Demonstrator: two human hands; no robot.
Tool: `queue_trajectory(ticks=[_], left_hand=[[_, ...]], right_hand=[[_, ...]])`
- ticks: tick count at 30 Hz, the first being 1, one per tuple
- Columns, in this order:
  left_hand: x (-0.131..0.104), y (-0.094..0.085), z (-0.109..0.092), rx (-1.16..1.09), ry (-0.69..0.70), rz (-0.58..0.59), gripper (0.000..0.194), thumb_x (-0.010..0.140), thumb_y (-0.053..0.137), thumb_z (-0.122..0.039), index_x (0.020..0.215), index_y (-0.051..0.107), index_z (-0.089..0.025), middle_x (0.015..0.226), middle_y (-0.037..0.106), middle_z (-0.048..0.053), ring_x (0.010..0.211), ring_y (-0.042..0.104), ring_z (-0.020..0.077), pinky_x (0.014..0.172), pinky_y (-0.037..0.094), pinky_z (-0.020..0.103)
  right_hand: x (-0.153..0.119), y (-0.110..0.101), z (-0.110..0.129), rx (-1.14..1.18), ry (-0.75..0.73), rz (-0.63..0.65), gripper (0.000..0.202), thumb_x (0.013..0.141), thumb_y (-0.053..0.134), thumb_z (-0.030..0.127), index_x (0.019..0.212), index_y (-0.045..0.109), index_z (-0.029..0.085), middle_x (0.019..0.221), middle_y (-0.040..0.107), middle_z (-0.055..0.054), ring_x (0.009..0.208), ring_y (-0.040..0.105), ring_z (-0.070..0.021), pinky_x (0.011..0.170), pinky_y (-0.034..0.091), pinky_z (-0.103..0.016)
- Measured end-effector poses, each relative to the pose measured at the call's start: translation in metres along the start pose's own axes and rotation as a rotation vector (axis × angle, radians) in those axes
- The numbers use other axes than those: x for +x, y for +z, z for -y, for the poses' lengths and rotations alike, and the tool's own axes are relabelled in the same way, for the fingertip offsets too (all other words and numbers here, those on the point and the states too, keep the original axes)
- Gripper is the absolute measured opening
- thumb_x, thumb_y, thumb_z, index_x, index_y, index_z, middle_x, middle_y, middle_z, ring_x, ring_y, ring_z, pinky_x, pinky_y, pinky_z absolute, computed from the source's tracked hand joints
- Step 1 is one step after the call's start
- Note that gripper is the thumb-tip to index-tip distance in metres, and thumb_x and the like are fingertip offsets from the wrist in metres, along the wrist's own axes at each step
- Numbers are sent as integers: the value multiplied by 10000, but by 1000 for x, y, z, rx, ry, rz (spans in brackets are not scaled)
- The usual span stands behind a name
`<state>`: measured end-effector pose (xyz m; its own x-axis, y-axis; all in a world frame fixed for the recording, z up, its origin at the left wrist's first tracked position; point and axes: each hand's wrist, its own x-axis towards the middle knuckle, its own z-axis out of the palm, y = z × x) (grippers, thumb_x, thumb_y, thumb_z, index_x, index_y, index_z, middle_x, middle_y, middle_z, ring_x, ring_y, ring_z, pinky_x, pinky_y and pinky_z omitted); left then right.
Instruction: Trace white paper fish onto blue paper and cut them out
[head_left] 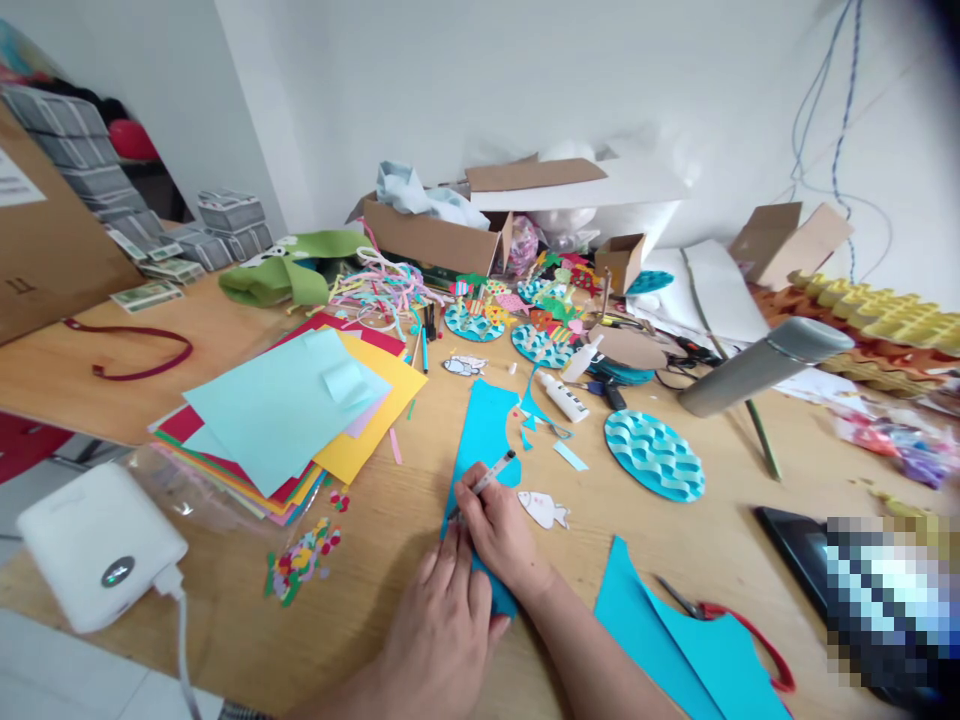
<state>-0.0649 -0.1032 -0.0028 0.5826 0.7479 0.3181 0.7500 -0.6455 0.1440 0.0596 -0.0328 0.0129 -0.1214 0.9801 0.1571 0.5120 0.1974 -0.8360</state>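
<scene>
In the head view, the right hand (501, 532) pinches a pen (493, 472) over blue paper (481, 432) on the table (360, 640); the left hand (441, 615), unclenched, presses the sheet, likely steadying it.
</scene>
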Motion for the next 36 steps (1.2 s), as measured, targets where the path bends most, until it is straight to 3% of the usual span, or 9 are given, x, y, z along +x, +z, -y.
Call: queue_trajectory(ticks=[19, 36], left_hand=[[3, -3, -2, 39, 8, 10, 365, 914, 518, -324, 1146, 571, -48, 1196, 641, 235, 1151, 594, 331, 926, 511, 446], [3, -1, 0, 64, 31, -65, 372, 923, 494, -329, 1135, 562, -31, 1181, 644, 246, 1138, 605, 324, 921, 515, 429]], right_hand=[[-1, -1, 3, -93, -46, 48, 166, 911, 401, 207, 751, 439, 218, 617, 499, 32, 518, 458, -121, 510, 318, -234], [-1, 0, 2, -23, -34, 15, 198, 926, 385, 239, 729, 402, 226, 602, 463, 37, 521, 441, -126, 532, 333, -238]])
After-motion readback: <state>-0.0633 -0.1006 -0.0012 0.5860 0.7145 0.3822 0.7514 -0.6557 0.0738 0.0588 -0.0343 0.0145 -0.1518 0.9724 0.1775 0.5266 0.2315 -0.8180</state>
